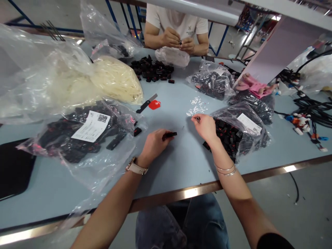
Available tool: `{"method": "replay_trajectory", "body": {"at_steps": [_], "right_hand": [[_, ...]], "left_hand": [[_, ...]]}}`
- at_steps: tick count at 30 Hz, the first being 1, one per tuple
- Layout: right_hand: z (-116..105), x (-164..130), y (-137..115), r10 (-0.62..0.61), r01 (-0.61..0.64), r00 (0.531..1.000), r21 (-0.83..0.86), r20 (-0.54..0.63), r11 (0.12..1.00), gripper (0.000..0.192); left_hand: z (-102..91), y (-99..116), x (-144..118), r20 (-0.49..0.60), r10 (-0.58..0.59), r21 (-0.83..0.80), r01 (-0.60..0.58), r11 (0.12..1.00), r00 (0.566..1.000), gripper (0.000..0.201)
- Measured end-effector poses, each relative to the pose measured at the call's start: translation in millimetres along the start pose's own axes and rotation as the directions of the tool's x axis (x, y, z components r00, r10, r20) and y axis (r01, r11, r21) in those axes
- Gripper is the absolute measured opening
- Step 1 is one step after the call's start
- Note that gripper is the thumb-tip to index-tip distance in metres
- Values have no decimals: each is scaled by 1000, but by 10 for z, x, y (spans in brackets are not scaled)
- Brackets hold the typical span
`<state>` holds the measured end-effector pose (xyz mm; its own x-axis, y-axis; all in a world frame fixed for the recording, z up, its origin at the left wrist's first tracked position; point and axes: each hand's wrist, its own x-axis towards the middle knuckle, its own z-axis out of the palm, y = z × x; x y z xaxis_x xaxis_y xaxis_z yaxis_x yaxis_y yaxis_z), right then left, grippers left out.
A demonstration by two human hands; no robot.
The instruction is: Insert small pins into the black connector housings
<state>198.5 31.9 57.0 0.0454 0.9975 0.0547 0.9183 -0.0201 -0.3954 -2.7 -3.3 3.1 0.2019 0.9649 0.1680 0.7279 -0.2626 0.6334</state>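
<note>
The left hand (pixel 154 143) grips a small black plastic connector (pixel 169 134); the right hand (pixel 204 126) pinches a tiny white insert (pixel 198 119), which could slip among the scattered white pieces (pixel 196 105).

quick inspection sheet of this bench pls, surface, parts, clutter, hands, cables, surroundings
surface: pale blue table, metal front edge.
job's things: left hand holds a black connector; right hand pinches a tiny piece by the white bits.
clutter: bags of black parts, bag of white strips, loose black parts, utility knife, pink gloves.
hands: both closed on small parts.
cables: wire harnesses at the right end.
surroundings: another person's hands at work opposite.
</note>
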Motion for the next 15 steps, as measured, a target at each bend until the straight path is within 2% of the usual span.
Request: {"method": "replay_trajectory", "body": {"at_steps": [3,6,10,15], "right_hand": [[-21,197,98,23,-16,999,-218,32,976,23],[52,365,117,18,11,996,-320,85,947,24],[197,503,107,16,30,991,-347,130,937,25],[305,572,161,-30,58,994,-282,102,958,25]], "left_hand": [[17,-8,-6,76,25,106,-33,994,997,16],[31,-14,-20,133,69,193,-94,977,989,14],[36,-25,-25,152,80,232,-114,966,985,15],[41,-29,-26,158,83,242,-120,963,984,14]]}}
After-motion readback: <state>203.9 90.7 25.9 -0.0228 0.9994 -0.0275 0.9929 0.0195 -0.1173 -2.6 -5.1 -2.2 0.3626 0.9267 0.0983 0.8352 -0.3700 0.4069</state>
